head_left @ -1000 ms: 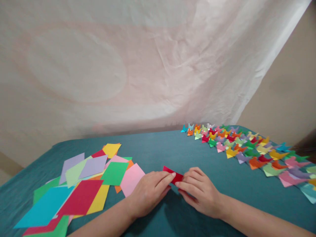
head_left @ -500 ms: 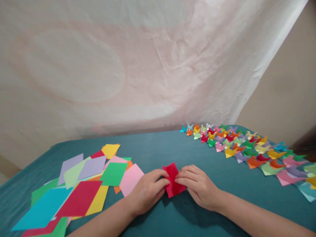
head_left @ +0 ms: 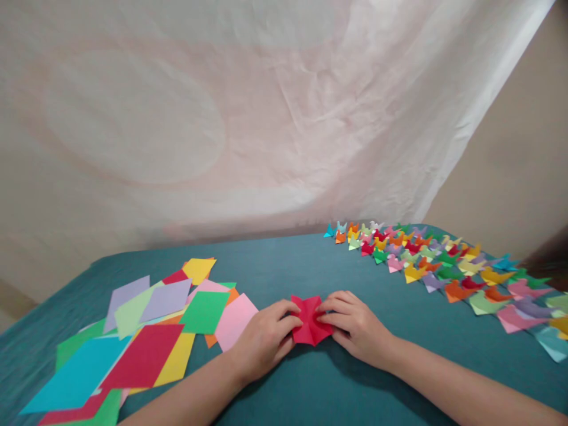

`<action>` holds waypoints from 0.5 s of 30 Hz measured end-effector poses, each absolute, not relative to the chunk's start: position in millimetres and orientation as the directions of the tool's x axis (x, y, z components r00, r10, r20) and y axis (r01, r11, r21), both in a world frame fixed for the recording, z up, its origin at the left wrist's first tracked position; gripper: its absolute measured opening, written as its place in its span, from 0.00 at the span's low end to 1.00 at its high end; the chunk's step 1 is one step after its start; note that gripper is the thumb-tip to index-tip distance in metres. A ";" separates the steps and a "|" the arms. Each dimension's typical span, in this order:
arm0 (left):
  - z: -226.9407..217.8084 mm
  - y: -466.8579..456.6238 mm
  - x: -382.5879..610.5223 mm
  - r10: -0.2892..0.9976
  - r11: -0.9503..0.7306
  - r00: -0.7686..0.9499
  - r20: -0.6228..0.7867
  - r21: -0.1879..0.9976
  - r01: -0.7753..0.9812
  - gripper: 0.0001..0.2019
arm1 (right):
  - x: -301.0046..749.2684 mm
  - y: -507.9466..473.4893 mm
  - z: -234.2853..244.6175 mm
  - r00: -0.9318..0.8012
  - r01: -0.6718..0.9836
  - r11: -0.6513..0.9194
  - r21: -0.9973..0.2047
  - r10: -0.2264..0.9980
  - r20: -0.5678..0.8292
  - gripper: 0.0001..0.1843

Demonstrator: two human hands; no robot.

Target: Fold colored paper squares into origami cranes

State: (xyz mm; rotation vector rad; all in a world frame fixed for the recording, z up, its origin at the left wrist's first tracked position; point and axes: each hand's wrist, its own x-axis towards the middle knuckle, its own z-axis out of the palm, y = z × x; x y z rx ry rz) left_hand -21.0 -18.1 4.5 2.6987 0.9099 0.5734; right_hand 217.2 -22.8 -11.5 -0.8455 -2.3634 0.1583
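A small red paper piece, creased and partly folded, lies on the teal tablecloth in front of me. My left hand pinches its left edge with fingers curled. From the other side my right hand pinches the right edge, fingertips pressed together on the paper. The two hands nearly meet over the piece.
A loose heap of coloured paper squares covers the table's left side. Rows of small folded paper figures in many colours run along the right side to the far edge. A pale creased cloth hangs behind the table.
The red paper went from a narrow folded strip to an opened rectangle, and now its sides are pushed inward into a pinched, star-like shape. Both hands stayed on it.
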 end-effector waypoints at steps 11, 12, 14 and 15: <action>6.3 -16.5 -18.6 0.593 -0.805 0.744 0.309 0.265 0.531 0.08 | 216.4 -24.7 -6.8 -0.566 0.518 0.739 -0.432 0.674 0.475 0.14; 6.6 -16.5 -18.4 0.593 -0.804 0.742 0.313 0.267 0.531 0.09 | 216.5 -24.8 -5.8 -0.562 0.520 0.731 -0.442 0.682 0.468 0.13; 6.9 -16.5 -18.1 0.602 -0.798 0.732 0.320 0.284 0.532 0.10 | 216.8 -25.1 -3.1 -0.554 0.525 0.715 -0.461 0.699 0.453 0.10; 7.1 -16.6 -18.0 0.610 -0.791 0.725 0.321 0.299 0.533 0.11 | 217.0 -25.4 -1.7 -0.552 0.527 0.708 -0.471 0.706 0.444 0.09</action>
